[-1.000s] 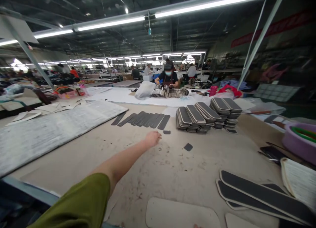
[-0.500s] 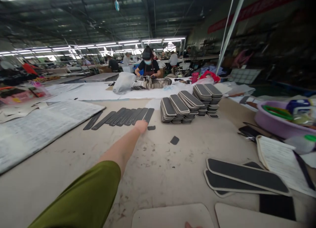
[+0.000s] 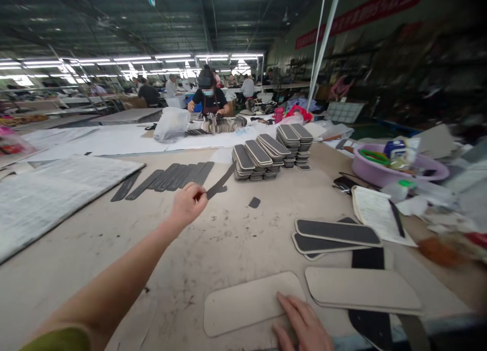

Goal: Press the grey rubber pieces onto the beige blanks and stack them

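Note:
My left hand [image 3: 189, 204] pinches the near end of a thin dark strip [image 3: 222, 180], which is raised and slightly bent just right of a row of dark strips [image 3: 173, 177]. At the bottom, the spread fingers of my right hand [image 3: 302, 320] touch the edge of a beige rounded panel [image 3: 251, 301] lying flat. Another beige panel stack [image 3: 361, 289] lies to its right. Behind that are dark panels with light borders [image 3: 338, 233]. Several piles of similar bordered pieces [image 3: 261, 155] stand beyond the raised strip.
A small dark scrap [image 3: 254, 203] lies mid-table. On the left is a large pale board [image 3: 68, 194]. A purple basin [image 3: 365, 171] and an open notebook [image 3: 375, 211] sit at the right. Across the table, a person [image 3: 208, 97] handles a bundle of pieces.
My left hand has drawn back from the row, lifting a strip off its right end. More of my right hand shows, now on the beige panel. The view has shifted right.

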